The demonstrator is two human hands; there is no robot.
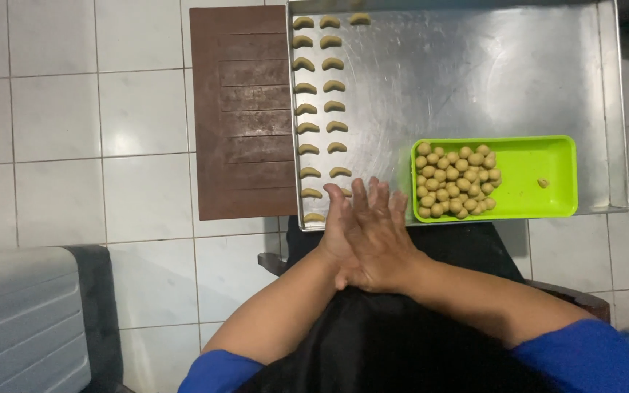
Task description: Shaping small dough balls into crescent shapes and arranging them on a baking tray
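Note:
My right hand [380, 236] lies flat on top of my left hand [335, 227], palms pressed together over the near edge of a large metal baking tray [475, 80]. What lies between the palms is hidden. Two columns of crescent-shaped dough pieces [320, 105] run down the tray's left side, the nearest ones just beside my fingers. A bright green rectangular tray [540, 156] sits on the metal tray to the right, with several small dough balls [454, 182] heaped in its left half and one stray crumb at its right.
A dark brown ridged board [245, 109] lies on the white tiled floor left of the metal tray. A grey ribbed object [23, 320] stands at the lower left. My lap in black cloth fills the bottom middle.

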